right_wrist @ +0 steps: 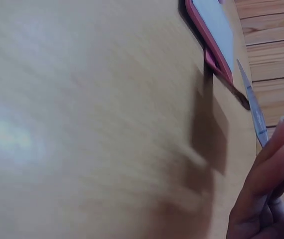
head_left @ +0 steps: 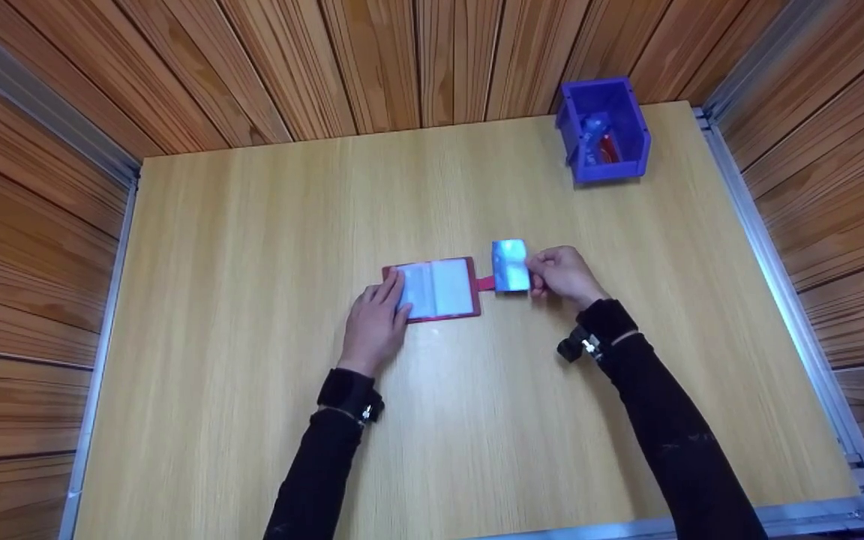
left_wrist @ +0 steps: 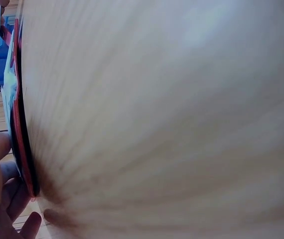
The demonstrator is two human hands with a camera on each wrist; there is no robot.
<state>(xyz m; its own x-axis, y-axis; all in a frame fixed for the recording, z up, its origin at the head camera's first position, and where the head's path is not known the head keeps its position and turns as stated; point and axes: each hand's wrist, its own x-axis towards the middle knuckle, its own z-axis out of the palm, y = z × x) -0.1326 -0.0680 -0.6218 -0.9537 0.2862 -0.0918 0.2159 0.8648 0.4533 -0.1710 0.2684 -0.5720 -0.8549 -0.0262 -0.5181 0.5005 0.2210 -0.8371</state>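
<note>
A red card holder (head_left: 477, 292) lies spread open on the table, with pale clear sleeves (head_left: 452, 287) inside and a red strap (head_left: 485, 283) sticking out on its right. My left hand (head_left: 373, 330) rests on its left side, fingers extended over the left sleeve and thumb near the lower edge. Between thumb and fingertips, my right hand (head_left: 565, 274) pinches the right edge of a shiny blue card (head_left: 510, 266). In the right wrist view the card (right_wrist: 255, 109) appears edge-on, raised above the table, with its shadow below. It overlaps the strap's end in the head view.
At the back right of the table (head_left: 252, 300) stands a purple-blue bin (head_left: 610, 171) holding clear plastic and something red. Wood-plank walls (head_left: 372, 67) border the back and sides, with metal rails (head_left: 769, 262) along the table's edges.
</note>
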